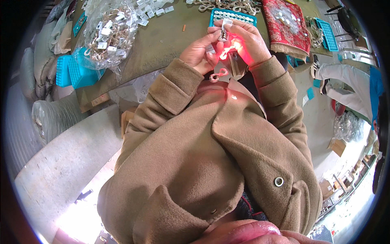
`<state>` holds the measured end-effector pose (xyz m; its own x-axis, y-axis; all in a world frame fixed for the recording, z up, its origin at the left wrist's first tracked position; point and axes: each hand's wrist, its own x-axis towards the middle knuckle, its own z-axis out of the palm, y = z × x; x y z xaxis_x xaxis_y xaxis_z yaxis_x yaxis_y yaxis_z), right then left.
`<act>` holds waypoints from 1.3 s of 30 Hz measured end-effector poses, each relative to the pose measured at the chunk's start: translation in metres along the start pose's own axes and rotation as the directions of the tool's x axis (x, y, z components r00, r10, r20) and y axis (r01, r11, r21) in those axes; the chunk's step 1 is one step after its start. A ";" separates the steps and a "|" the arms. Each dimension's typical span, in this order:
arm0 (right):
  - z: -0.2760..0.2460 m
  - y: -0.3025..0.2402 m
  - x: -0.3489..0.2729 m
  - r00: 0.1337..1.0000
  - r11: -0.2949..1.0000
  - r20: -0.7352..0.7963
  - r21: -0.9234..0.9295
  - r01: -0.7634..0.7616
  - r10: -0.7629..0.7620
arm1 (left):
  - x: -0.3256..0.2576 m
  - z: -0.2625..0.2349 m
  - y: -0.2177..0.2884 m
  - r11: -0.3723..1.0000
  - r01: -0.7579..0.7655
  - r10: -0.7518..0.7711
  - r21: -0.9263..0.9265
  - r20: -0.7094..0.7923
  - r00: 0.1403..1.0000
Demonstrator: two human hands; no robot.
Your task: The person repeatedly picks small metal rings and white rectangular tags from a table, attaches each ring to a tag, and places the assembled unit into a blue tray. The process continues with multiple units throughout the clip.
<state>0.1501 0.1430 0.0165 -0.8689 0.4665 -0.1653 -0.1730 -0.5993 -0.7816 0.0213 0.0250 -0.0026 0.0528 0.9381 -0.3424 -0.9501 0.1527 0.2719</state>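
At the table's near edge, my left hand (pixel 200 52) and my right hand (pixel 252 44) are closed together on a small white plastic case (pixel 224 34). Metal parts show inside the case. A looped string of lights (pixel 219 75) glows red between my palms and dangles below my left hand. Another small white piece sits by the left fingers, partly hidden. Just beyond my hands lies a teal tray (pixel 213 14) with rows of round white pieces.
A clear plastic bag (pixel 87 49) of coiled cords with white cases fills the table's left side. Loose white cases (pixel 151 12) lie behind it. At right is a red patterned cloth (pixel 284 38) with whitish pieces. Teal trays (pixel 83 75) hang by the left edge. Another person's legs (pixel 345 77) show at right.
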 end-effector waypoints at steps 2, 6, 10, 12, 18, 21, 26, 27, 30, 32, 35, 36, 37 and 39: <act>-0.006 -0.005 -0.003 1.000 0.995 -0.010 -0.104 0.005 -0.006 | 0.002 0.003 -0.004 0.996 0.071 -0.071 -0.058 -0.004 0.997; -0.017 -0.011 -0.005 0.995 0.979 0.085 -0.189 0.075 -0.060 | 0.006 0.018 -0.011 0.986 0.072 -0.078 -0.152 -0.037 0.996; -0.028 -0.020 -0.010 0.972 0.909 0.192 -0.365 0.202 -0.139 | 0.013 0.031 -0.017 0.988 0.007 -0.028 -0.156 -0.128 0.991; -0.033 -0.022 -0.015 0.922 0.622 0.252 -0.682 0.384 -0.293 | 0.019 0.036 -0.021 0.989 0.048 -0.060 -0.143 -0.077 0.995; -0.058 -0.024 -0.027 0.673 0.049 0.385 -0.846 0.531 -0.632 | 0.035 0.047 -0.029 0.979 0.150 -0.136 0.136 -0.106 0.985; -0.070 -0.026 -0.044 0.710 0.044 0.370 -0.870 0.490 -0.599 | 0.042 0.050 -0.042 0.969 0.104 -0.037 0.225 -0.285 0.958; -0.088 -0.034 -0.075 0.809 0.278 0.211 -0.867 0.414 -0.549 | 0.048 0.056 -0.060 0.905 0.117 0.008 0.410 -0.290 0.957; -0.096 -0.040 -0.079 0.816 0.332 0.172 -0.852 0.404 -0.552 | 0.050 0.058 -0.061 0.876 0.137 0.016 0.463 -0.312 0.950; -0.129 -0.063 -0.074 0.744 0.134 0.059 -0.971 0.196 -0.665 | 0.054 0.065 -0.063 0.831 0.079 0.044 0.550 -0.207 0.977; -0.146 -0.073 -0.065 0.727 0.090 -0.031 -0.995 0.042 -0.686 | 0.055 0.070 -0.064 0.822 0.053 0.070 0.567 -0.193 0.979; -0.160 -0.078 -0.048 0.777 0.033 -0.049 -0.999 -0.036 -0.627 | 0.059 0.071 -0.069 0.833 -0.042 0.129 0.551 -0.119 0.985; -0.162 -0.077 -0.042 0.784 0.010 -0.040 -0.999 -0.043 -0.619 | 0.059 0.071 -0.072 0.852 -0.038 0.127 0.522 -0.135 0.983; -0.164 -0.076 -0.037 0.795 -0.006 -0.046 -0.998 -0.063 -0.605 | 0.058 0.070 -0.071 0.854 -0.019 0.120 0.519 -0.162 0.979; -0.167 -0.074 -0.030 0.823 -0.041 -0.050 -0.995 -0.088 -0.566 | 0.057 0.069 -0.071 0.851 0.033 0.133 0.524 -0.275 0.952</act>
<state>0.2664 0.2821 -0.0207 -0.5937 0.7556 0.2766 0.5454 0.6306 -0.5521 0.1133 0.0893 0.0202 -0.1603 0.8279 -0.5375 -0.6457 0.3239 0.6915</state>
